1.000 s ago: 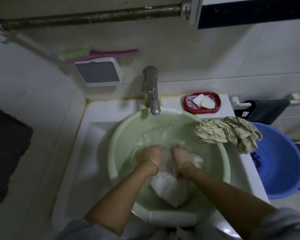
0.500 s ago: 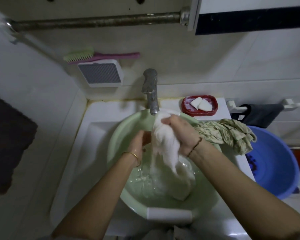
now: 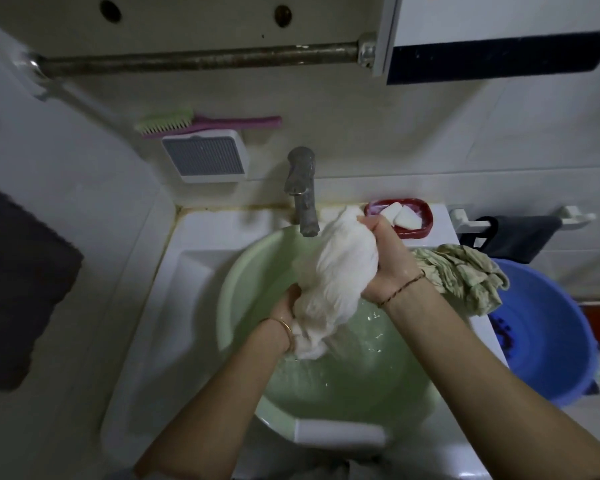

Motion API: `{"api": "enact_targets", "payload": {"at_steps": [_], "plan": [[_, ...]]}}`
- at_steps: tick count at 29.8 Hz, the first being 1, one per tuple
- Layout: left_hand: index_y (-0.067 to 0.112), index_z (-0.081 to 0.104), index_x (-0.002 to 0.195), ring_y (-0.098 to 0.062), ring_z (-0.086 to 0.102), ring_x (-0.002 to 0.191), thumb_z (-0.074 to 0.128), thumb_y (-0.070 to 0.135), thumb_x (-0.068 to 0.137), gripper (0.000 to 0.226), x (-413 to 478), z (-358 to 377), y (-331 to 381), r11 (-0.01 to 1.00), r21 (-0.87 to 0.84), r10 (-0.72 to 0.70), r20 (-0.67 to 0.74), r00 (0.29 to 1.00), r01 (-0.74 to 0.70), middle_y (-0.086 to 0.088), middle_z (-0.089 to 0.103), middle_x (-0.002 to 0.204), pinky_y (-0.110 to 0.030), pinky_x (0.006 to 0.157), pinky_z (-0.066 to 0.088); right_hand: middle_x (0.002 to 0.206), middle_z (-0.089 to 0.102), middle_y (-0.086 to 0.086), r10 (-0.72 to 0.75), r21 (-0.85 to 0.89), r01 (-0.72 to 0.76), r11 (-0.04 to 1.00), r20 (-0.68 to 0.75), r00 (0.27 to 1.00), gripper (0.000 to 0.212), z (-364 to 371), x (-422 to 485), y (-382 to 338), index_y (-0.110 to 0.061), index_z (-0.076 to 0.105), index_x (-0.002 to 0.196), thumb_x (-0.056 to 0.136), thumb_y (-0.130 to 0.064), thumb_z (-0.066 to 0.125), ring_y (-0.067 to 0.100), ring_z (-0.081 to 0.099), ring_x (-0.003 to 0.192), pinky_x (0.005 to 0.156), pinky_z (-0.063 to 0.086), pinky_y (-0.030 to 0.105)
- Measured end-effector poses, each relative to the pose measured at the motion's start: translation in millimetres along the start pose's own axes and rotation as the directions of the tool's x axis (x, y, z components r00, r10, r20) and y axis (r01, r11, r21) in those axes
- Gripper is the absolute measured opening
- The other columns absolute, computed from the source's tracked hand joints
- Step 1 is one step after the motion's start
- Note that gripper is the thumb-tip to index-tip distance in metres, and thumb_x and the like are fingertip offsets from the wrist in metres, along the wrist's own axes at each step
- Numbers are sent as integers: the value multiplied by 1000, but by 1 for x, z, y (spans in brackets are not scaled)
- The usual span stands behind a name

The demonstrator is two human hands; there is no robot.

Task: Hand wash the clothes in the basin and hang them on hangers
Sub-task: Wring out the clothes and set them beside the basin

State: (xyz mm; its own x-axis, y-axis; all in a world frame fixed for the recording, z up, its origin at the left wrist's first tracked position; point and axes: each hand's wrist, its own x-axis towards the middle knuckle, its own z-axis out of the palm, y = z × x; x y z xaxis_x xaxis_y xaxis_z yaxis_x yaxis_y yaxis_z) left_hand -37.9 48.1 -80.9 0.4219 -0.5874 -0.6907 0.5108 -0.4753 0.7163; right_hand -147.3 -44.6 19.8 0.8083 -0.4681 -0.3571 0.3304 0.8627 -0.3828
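Head camera view: a wet white cloth garment (image 3: pixel 333 271), bunched into a thick twisted roll, is held above a round pale-green plastic basin (image 3: pixel 236 292) that sits in a white ceramic sink (image 3: pixel 194 268). The upper end of the roll is gripped by the right hand (image 3: pixel 388 258), whose fingers are closed tightly around the fabric just beside the spout of a dull metal tap (image 3: pixel 303 192). The lower part of the roll is clasped by the left hand (image 3: pixel 286 308), which is curled around the cloth from the left, so that most of its fingers are hidden behind the fabric. A thin gold bangle (image 3: pixel 284 327) is worn on the left wrist and a dark cord bracelet (image 3: pixel 400 289) on the right wrist. The bottom tip of the garment hangs just over the rippled water (image 3: pixel 354 368) in the basin; whether it touches the surface cannot be told. A crumpled beige-green cloth (image 3: pixel 465 275) is draped over the right rim of the basin and the sink edge. Behind it, a red oval soap dish (image 3: pixel 420 220) holding white soap pieces (image 3: pixel 400 214) is set on the sink's back ledge. A round blue plastic tub (image 3: pixel 548 327) stands to the right of the sink, lower down. On the wall, a pink-handled brush with green bristles (image 3: pixel 205 121) rests on a white box with a grey grille (image 3: pixel 205 155), below a rusty metal rail (image 3: pixel 194 60).
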Motion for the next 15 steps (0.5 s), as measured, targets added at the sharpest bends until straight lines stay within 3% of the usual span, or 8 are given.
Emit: {"api": "enact_targets", "payload": {"at_steps": [2,4,6,7,9,11,13,15], "plan": [[12,58,79,-13,61,68,52,17,94,17,4,-3,2,993,119,41,-128,991,-26,-7,64,80,-23,64,50,63,57,3,22,-136,-43,990,-154,988,39,-21,1,8,-12,62,62,90,-21,37,15,55,59,65,43,23],[1,65,86,-19,65,72,64,23,85,21,11,-9,0,869,482,275,-281,920,-112,-14,66,86,-25,65,50,75,60,11,-86,-425,-95,900,-387,918,21,-59,3,23,-11,61,75,90,-18,48,21,57,68,73,47,30],[5,61,102,-28,63,95,71,37,77,41,12,-12,-1,643,749,478,-231,847,-159,-15,64,106,-33,82,51,98,66,15,-297,-787,-235,571,-465,834,14,-94,13,35,-9,63,97,89,-19,57,29,62,88,87,51,39],[10,55,115,-31,58,107,71,43,76,54,12,-11,-3,547,822,472,-146,869,-159,-15,58,119,-36,91,47,110,65,15,-325,-870,-327,369,-450,831,24,-108,16,41,-9,62,110,90,-22,58,30,61,100,92,49,39],[25,28,143,-34,37,131,61,58,78,80,12,-13,-13,114,987,306,72,949,-111,-14,35,144,-41,109,32,128,54,14,-324,-881,-469,-70,-424,846,41,-125,20,49,-11,48,129,93,-28,54,32,52,117,99,43,39],[35,7,149,-38,11,142,53,67,78,91,10,-16,-21,-289,952,159,155,975,-104,-15,3,157,-47,114,18,148,28,17,-279,-806,-495,-325,-419,864,68,-134,18,59,-19,17,147,92,-40,52,39,35,131,107,34,50],[36,-5,149,-39,-5,144,57,68,76,101,11,-19,-29,-455,885,97,161,982,-100,-10,-18,157,-56,111,15,158,-2,10,-160,-764,-413,-496,-387,908,89,-139,16,66,-30,-11,149,90,-43,55,44,17,139,109,28,58],[31,-12,149,-39,-9,144,70,57,72,115,19,-20,-35,-526,845,23,129,991,-98,-8,-21,157,-60,109,17,158,-15,9,-47,-648,-289,-704,-364,930,93,-141,13,71,-25,-15,149,90,-40,54,46,11,140,109,28,58]]}}
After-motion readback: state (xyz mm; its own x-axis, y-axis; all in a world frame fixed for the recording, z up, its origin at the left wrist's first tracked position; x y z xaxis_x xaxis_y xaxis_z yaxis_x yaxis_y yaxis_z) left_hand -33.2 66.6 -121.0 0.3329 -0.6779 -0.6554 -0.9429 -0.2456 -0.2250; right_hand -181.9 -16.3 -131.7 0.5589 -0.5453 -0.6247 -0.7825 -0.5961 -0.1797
